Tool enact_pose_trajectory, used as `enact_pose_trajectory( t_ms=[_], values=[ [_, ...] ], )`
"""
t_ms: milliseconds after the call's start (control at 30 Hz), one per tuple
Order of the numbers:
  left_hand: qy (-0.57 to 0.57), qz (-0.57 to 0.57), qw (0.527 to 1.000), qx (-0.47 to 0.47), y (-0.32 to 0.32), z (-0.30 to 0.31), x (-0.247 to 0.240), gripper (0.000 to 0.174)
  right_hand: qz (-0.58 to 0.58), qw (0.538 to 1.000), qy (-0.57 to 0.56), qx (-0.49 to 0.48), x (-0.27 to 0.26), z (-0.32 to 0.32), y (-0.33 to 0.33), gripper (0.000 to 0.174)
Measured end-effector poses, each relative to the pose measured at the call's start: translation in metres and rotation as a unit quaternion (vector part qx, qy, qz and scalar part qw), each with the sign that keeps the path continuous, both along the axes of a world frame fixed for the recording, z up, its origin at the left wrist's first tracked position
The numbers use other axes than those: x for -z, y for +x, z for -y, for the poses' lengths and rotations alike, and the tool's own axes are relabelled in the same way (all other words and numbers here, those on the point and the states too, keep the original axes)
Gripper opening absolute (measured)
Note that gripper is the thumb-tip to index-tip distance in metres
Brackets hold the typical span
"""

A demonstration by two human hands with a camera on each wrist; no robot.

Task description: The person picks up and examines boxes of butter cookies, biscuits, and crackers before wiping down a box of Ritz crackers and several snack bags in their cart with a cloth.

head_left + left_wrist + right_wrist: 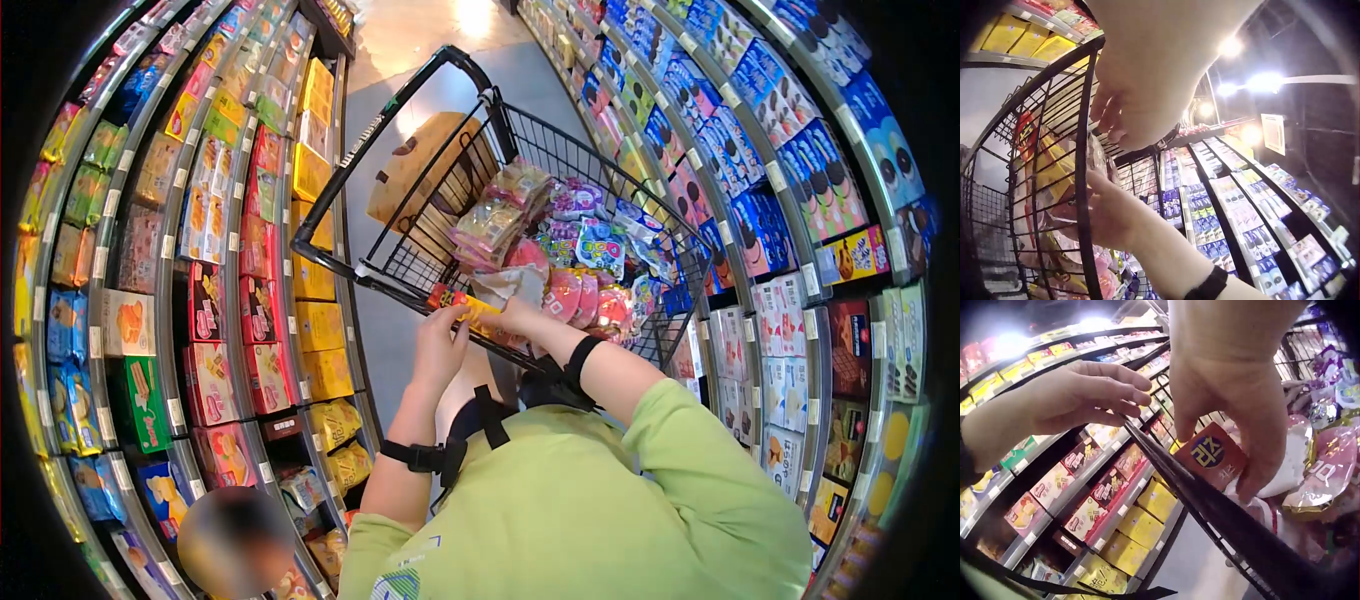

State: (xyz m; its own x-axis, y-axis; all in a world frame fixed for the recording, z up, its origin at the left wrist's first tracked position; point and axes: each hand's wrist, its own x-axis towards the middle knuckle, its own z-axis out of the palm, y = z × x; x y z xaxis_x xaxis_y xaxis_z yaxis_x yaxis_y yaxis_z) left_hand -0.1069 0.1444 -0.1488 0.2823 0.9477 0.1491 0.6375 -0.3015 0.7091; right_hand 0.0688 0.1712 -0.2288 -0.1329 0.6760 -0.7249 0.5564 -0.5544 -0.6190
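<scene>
A red and yellow snack box [480, 306] is held inside the near wall of a black wire shopping cart [330, 262]. My right hand [1229, 394] grips it from above, thumb on one side and fingers on the other; its red end faces the right wrist camera. My left hand [1088, 392] hangs loosely bent at the cart's rim, apart from the box in that view, with nothing in its grasp. Below the box, pink round packs [563, 295], purple and blue snack bags [600, 245] and clear-wrapped packs [490, 228] are heaped in the cart.
A brown paper bag [420, 165] shows through the cart's wire beside the handle. Shelves of boxed biscuits [215, 380] line the left, and blue cookie packs [730, 150] fill the right. A person's blurred head [237, 540] appears at lower left.
</scene>
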Motion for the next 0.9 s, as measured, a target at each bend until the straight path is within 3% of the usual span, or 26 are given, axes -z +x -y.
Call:
enact_pose_trajectory(
  t_ms=[67,133,200,267,333,367,400,467,500,533,600,667,700,733,800,867,900],
  values=[
    [-0.032,0.003,0.999,0.002,-0.005,-0.014,0.001,0.021,-0.018,0.999,-0.016,0.047,0.025,-0.006,0.002,0.059],
    [-0.059,0.007,0.998,0.007,-0.011,-0.030,0.003,0.021,-0.031,0.998,0.042,0.030,0.008,-0.008,0.023,0.055],
    [-0.070,0.028,0.997,-0.019,-0.019,-0.046,0.004,0.022,-0.051,0.995,0.032,0.079,-0.028,-0.003,0.050,0.054],
    [-0.101,0.029,0.994,-0.007,-0.024,-0.061,-0.003,0.027,-0.070,0.987,0.121,0.075,-0.028,0.009,0.084,0.056],
    [-0.085,0.049,0.995,-0.031,-0.025,-0.071,-0.008,0.040,-0.133,0.983,0.106,0.063,-0.090,0.019,0.109,0.055],
    [-0.169,0.054,0.984,-0.032,-0.027,-0.076,-0.012,0.055,-0.127,0.983,0.109,0.071,-0.101,0.024,0.121,0.055],
    [-0.169,0.057,0.984,-0.022,-0.026,-0.081,-0.017,0.055,-0.153,0.976,0.145,0.058,-0.108,0.032,0.132,0.054],
    [-0.376,0.286,0.882,-0.012,-0.026,-0.087,-0.032,0.067,-0.176,0.966,0.180,0.050,-0.127,0.039,0.137,0.053],
    [-0.438,0.285,0.853,0.007,-0.029,-0.091,-0.047,0.071,-0.211,0.961,0.170,0.053,-0.139,0.041,0.137,0.051],
    [-0.440,0.283,0.852,0.011,-0.033,-0.095,-0.052,0.071,-0.246,0.955,0.159,0.054,-0.145,0.041,0.137,0.050],
    [-0.540,0.288,0.787,0.072,-0.042,-0.101,-0.057,0.066,-0.258,0.950,0.170,0.046,-0.140,0.037,0.134,0.051],
    [-0.515,0.303,0.800,0.045,-0.055,-0.101,-0.064,0.062,-0.324,0.925,0.184,0.077,-0.130,0.029,0.127,0.054],
    [-0.488,0.319,0.812,0.017,-0.062,-0.102,-0.068,0.059,-0.357,0.906,0.165,0.156,-0.136,0.024,0.118,0.053],
    [-0.489,0.318,0.812,0.021,-0.072,-0.104,-0.076,0.059,-0.356,0.906,0.166,0.159,-0.122,0.013,0.115,0.053],
    [-0.421,0.349,0.835,-0.061,-0.096,-0.101,-0.088,0.054,-0.192,0.948,0.218,0.132,-0.066,-0.013,0.112,0.045],
    [-0.395,0.342,0.847,-0.101,-0.122,-0.096,-0.090,0.052,0.004,0.969,0.236,-0.075,-0.034,-0.030,0.088,0.038],
    [-0.367,0.331,0.858,-0.139,-0.132,-0.091,-0.090,0.050,0.002,0.968,0.237,-0.080,-0.017,-0.035,0.075,0.038]
  ],
)
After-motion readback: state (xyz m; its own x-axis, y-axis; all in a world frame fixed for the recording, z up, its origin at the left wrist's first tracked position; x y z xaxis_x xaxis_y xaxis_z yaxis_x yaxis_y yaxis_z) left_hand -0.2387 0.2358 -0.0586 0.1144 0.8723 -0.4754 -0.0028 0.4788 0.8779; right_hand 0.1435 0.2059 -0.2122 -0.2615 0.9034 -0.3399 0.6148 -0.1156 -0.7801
